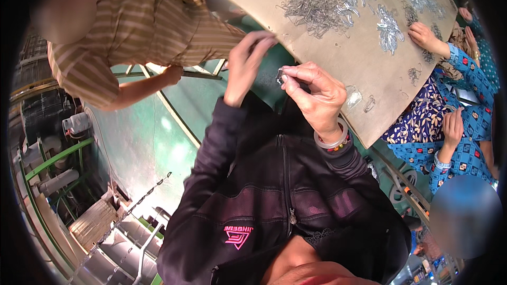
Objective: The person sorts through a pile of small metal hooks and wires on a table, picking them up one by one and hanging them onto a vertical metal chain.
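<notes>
My right hand (319, 92) is closed, with thumb and forefinger pinching a small dark metal piece (280, 76) just off the table's near edge. The piece is too small to make out its exact kind. Left of it, my left hand (247, 66) is raised with bent fingers close to the table's edge, smeared by motion. Whether it holds anything does not show. Across the tan table (317, 53) lie a heap of thin dark wire pieces (314, 10) and shiny silver metal links (390, 30).
A person in a striped brown shirt (137, 16) stands on the left. At right, a co-worker in blue patterned clothes reaches a hand (425, 38) to small dark pieces on the table. A chain (127, 214) and green-framed machinery (58, 163) are at lower left.
</notes>
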`<state>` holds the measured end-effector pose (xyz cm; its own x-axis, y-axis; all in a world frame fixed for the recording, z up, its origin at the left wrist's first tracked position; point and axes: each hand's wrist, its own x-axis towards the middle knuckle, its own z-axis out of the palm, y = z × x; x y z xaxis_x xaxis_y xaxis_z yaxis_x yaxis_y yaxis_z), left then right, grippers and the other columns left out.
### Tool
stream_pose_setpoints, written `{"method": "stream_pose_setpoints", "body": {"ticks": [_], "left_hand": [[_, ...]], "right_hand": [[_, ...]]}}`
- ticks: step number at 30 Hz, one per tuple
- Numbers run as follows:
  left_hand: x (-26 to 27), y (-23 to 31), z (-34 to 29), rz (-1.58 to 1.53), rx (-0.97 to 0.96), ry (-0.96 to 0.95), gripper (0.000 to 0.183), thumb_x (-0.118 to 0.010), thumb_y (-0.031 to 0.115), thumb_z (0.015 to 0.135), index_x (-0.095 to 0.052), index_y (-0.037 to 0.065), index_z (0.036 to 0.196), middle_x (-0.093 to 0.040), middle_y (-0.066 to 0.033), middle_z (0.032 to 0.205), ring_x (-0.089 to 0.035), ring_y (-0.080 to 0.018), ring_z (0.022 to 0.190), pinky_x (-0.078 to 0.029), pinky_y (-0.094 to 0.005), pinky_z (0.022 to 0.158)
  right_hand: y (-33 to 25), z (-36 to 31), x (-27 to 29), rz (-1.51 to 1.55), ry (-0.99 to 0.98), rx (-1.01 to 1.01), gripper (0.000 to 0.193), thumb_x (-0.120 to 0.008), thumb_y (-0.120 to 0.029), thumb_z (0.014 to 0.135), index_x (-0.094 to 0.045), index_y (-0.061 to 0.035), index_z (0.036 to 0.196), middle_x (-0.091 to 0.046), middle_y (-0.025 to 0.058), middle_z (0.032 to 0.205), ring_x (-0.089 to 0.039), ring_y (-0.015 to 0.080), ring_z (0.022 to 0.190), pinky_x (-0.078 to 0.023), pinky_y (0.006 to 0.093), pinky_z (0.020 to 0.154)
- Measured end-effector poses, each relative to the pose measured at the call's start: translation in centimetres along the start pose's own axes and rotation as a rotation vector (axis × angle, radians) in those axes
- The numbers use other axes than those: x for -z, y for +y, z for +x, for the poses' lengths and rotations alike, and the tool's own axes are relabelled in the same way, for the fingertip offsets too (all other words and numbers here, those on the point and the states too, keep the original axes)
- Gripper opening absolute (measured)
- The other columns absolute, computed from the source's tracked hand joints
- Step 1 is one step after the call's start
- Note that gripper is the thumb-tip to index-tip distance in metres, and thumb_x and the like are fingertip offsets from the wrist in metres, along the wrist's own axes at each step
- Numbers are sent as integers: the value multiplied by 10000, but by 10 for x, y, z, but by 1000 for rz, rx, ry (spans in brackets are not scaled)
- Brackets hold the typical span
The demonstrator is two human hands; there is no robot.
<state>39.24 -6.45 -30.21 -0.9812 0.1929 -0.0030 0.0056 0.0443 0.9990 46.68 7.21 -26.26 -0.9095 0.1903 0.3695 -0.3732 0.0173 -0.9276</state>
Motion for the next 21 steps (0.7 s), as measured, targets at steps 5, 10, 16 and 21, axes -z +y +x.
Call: {"method": "stream_pose_setpoints", "body": {"ticks": [5,10,16,21], "left_hand": [[-37,-46,86,790,-493,-153,164,-593,164,808,-666,17,811,-645,-160,796,-622,-331,756,-491,-402,675],[-64,-61,112,1201,-582,-359,154,-542,95,702,-662,0,707,-639,-199,738,-642,-327,690,-517,-408,639],[-70,-41,119,1348,-640,-270,183,-533,149,768,-701,80,779,-679,-124,780,-669,-259,811,-522,-398,702],[-53,-38,138,1293,-744,-304,190,-511,99,785,-685,37,834,-665,-178,849,-657,-298,830,-520,-410,704]], "right_hand": [[-2,5,6,-54,-37,-94,168,-661,99,706,-666,23,856,-657,79,776,-619,122,673,-494,225,618],[-6,14,4,86,-8,-126,133,-655,77,758,-673,26,880,-668,53,826,-631,97,681,-504,197,632],[-16,23,-4,59,26,91,187,-652,123,747,-639,92,931,-670,160,812,-657,185,665,-541,254,654],[-26,26,-10,54,-22,94,202,-646,115,753,-640,83,952,-668,146,816,-654,180,669,-542,259,651]]}}
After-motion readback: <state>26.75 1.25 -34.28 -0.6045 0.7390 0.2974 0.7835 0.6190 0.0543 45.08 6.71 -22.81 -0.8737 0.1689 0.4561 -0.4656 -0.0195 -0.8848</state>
